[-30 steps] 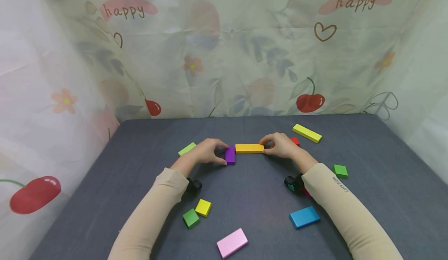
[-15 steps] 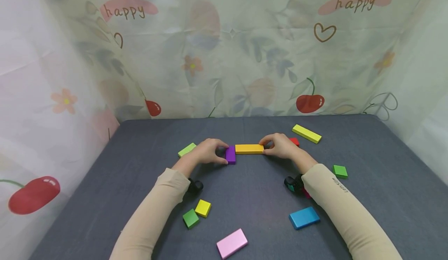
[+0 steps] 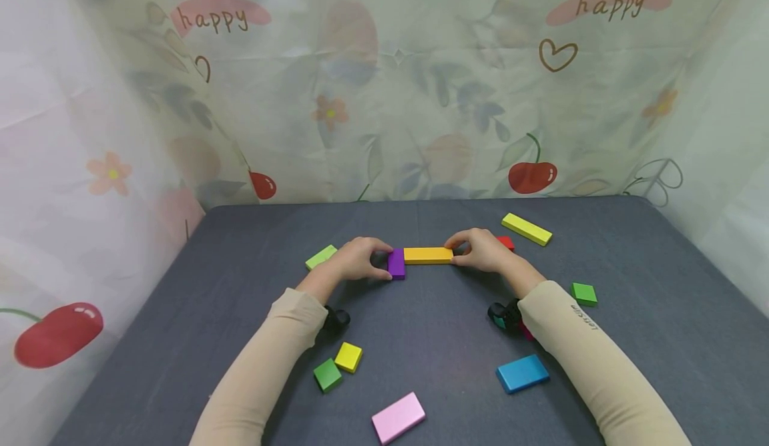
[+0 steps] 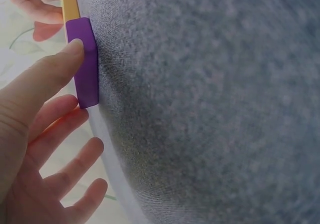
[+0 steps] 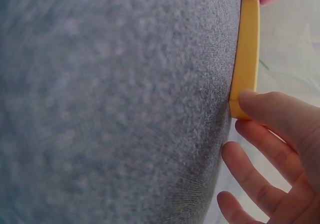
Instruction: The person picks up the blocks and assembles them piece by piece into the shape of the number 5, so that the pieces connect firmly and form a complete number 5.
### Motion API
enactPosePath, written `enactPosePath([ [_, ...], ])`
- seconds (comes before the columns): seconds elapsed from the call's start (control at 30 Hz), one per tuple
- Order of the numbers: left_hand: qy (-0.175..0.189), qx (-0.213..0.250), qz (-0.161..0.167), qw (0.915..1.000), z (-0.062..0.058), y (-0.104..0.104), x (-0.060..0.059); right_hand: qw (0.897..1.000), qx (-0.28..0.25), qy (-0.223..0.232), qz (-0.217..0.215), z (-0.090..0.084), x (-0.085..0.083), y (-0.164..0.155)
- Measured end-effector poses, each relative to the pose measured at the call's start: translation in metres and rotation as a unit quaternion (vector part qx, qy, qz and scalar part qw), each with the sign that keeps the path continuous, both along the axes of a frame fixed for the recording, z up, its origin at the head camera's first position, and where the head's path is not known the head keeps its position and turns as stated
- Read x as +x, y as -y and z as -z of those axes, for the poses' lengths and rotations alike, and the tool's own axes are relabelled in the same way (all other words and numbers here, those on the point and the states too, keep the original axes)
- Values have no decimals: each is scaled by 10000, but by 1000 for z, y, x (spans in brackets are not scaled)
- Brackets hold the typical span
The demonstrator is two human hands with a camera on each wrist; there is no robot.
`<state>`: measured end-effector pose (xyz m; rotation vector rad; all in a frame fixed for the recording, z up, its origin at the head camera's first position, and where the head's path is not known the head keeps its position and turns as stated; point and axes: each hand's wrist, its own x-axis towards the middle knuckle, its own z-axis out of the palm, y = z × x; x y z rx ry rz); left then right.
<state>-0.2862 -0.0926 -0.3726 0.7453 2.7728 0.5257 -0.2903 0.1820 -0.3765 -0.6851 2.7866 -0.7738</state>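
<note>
Purple block (image 3: 396, 264) pinched between thumb and fingers of left hand (image 3: 354, 260); its right end face butts the orange bar (image 3: 428, 255). Right hand (image 3: 482, 250) pinches the bar's far right end. Bare grey cloth (image 3: 432, 326) lies nearward of both thumbs. Red block (image 3: 506, 242) sits just behind the right knuckles.
</note>
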Motion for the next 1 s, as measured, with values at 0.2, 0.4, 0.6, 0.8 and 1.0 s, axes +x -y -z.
enactPosePath([
  [0.2,4,12,-1,10000,1,0,0,10000,3,-19,-22,0,0,0],
  [0.4,-67,19,59,10000,2,1,0,10000,19,-33,-41,0,0,0],
  [0.6,-25,55,24,10000,3,0,-1,10000,4,-43,-19,0,1,0],
  [0.8,-28,49,1,10000,3,0,-1,10000,-6,-36,7,0,0,1],
  [1.0,-19,48,-35,10000,3,0,1,10000,-43,-49,19,2,-1,1],
])
